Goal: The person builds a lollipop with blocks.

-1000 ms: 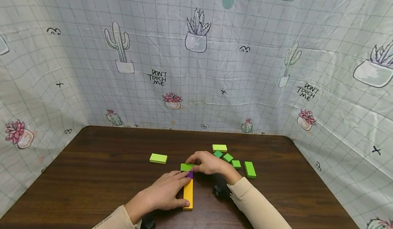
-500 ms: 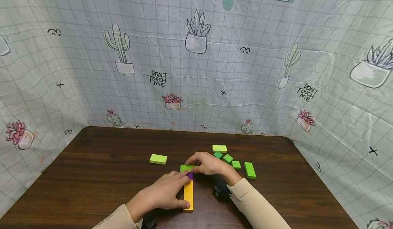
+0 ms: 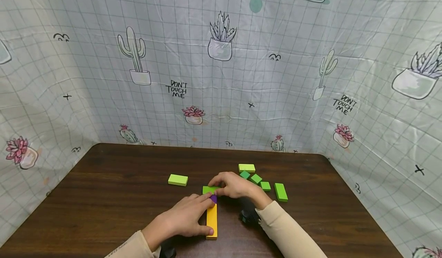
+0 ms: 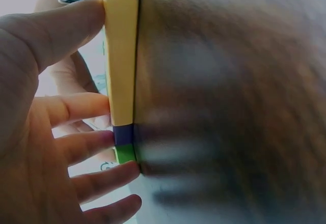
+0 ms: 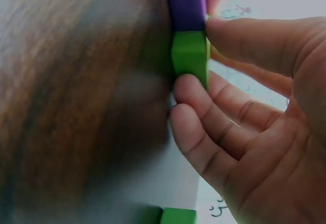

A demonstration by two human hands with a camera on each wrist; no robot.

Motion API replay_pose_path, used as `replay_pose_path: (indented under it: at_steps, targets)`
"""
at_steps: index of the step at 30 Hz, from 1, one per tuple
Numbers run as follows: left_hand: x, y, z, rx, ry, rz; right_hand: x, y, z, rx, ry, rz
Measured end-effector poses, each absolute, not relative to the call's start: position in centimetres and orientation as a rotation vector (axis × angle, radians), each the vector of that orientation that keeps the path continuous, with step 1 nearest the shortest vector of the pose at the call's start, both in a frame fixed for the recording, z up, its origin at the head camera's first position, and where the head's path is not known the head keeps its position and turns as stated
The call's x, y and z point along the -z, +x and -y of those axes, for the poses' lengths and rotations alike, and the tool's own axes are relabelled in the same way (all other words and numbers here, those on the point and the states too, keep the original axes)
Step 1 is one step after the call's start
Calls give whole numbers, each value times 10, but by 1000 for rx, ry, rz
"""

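In the head view a yellow block (image 3: 212, 221), a purple block (image 3: 214, 199) and a green block (image 3: 208, 189) lie end to end in a row on the table. Over the near part spreads my left hand (image 3: 183, 215), its thumb resting on the yellow block. In the left wrist view its fairly straight fingers touch the yellow, purple (image 4: 123, 134) and green blocks. At the far end my right hand (image 3: 235, 185) pinches the green block (image 5: 189, 51) between thumb and curled fingers, as the right wrist view shows. My fingers partly cover the purple block.
A lime block (image 3: 178, 180) lies left of the row on the dark wooden table (image 3: 114, 196). To the right are another lime block (image 3: 246, 168), several small green cubes (image 3: 256, 179) and a long green block (image 3: 281, 192). A patterned cloth (image 3: 221, 81) hangs behind.
Both hands and the blocks hold their places. The whole head view has shifted very slightly downward.
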State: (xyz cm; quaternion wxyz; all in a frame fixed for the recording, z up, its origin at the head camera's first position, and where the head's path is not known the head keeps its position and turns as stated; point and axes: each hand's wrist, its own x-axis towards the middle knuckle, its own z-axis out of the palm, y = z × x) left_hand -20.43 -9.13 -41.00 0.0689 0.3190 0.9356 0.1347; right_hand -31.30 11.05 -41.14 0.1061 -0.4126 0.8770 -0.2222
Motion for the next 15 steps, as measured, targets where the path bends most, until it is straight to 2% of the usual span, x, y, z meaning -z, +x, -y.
replay_pose_path:
  at_steps: [15]
  targets:
    - [408, -203, 88, -402, 925, -2806, 397, -324, -166, 758, -981, -2734]
